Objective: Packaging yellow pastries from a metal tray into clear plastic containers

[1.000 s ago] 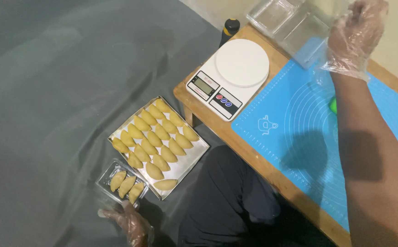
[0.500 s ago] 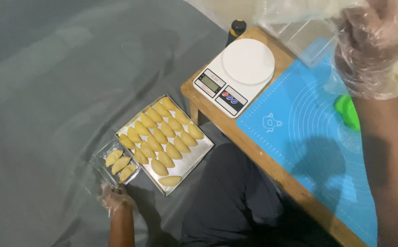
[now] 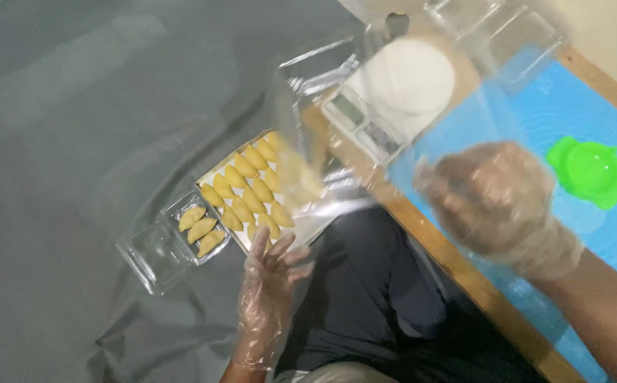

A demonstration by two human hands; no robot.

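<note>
My right hand [image 3: 498, 206], in a clear plastic glove, holds an empty clear plastic clamshell container [image 3: 386, 113] up over the table edge; it is blurred by motion. My left hand [image 3: 269, 284], also gloved, is open with fingers spread, just below a metal tray [image 3: 212, 177] filled with several yellow crescent pastries [image 3: 251, 188] on the floor. A small clear container [image 3: 174, 241] with three pastries lies open left of that hand.
A white digital kitchen scale [image 3: 393, 92] stands on the low wooden table [image 3: 464, 280], partly seen through the held container. A blue silicone mat [image 3: 585, 241] carries a green dumpling mould [image 3: 590, 170]. More clear containers [image 3: 507, 32] sit at the back. Grey sheeting [image 3: 74, 142] covers the floor.
My right hand has come down from the far table corner carrying a clear container toward the tray. My left hand has risen from the small container and spread open.
</note>
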